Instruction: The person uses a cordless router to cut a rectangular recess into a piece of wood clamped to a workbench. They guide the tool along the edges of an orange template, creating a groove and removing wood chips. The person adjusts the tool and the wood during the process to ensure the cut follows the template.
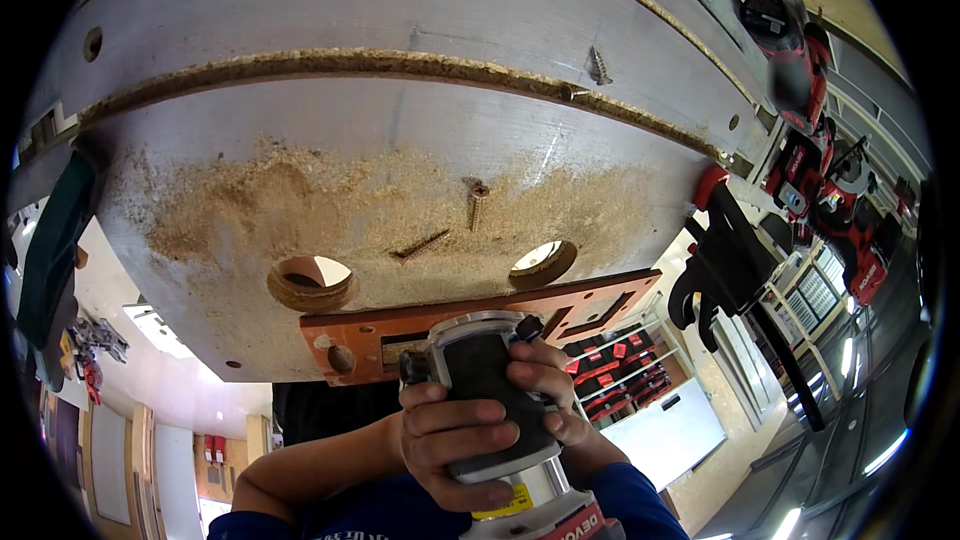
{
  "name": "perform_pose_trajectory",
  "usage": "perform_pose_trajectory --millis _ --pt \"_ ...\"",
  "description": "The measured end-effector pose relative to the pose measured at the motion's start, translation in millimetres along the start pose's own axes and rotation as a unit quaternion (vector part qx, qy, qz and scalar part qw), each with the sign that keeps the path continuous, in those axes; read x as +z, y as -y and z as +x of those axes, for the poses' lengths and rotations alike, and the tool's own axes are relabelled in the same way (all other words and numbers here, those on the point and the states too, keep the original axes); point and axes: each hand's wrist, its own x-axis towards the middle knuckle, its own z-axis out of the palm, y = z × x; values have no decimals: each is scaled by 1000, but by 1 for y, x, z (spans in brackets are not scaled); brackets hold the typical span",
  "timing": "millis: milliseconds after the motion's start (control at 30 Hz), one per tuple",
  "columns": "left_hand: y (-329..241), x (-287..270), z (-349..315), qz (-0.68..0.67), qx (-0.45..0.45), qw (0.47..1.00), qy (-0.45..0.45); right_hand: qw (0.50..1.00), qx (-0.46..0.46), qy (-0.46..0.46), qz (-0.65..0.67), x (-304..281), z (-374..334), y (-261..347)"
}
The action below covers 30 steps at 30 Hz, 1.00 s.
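Note:
Both my hands grip a handheld trim router with a dark rubber body point(484, 380) and a silver and red motor end. My left hand point(452, 435) wraps its fingers round the body from the left. On the other side, my right hand point(545, 382) closes on it near a black knob. The router's base is at an orange template plate point(605, 305) with cut-out openings, along the bench's near edge. Whether the bit touches anything is hidden. Beyond the plate, two screws lie in sawdust point(270, 185): one brassy screw point(478, 205) and one darker screw point(420, 244).
The grey workbench point(330, 125) has two round holes near the plate and long grooves. Another screw point(600, 66) lies farther off by a groove. A black clamp point(735, 250) hangs at the right edge, a green tool point(55, 250) at the left. Red-black power tools point(800, 90) stand far right.

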Motion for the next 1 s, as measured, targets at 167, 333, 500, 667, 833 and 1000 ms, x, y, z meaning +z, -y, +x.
perform_pose_trajectory --millis 167,333,500,667,833,1000 --pt "0 0 3 -4 -1 1000 -2 1000 -10 -5 5 0 -2 -2" --pt "1 -2 6 -2 1 1000 8 1000 -16 2 11 -1 2 -3" --pt "0 -2 7 2 0 1000 8 998 -28 62 15 -12 26 -3" --pt "0 -3 8 3 -1 1000 12 997 -24 75 26 -14 31 -4" --pt "1 -6 8 9 5 1000 26 994 -31 99 33 -14 42 -5" --pt "5 -5 18 11 13 1000 26 993 -36 101 44 -20 48 -8"
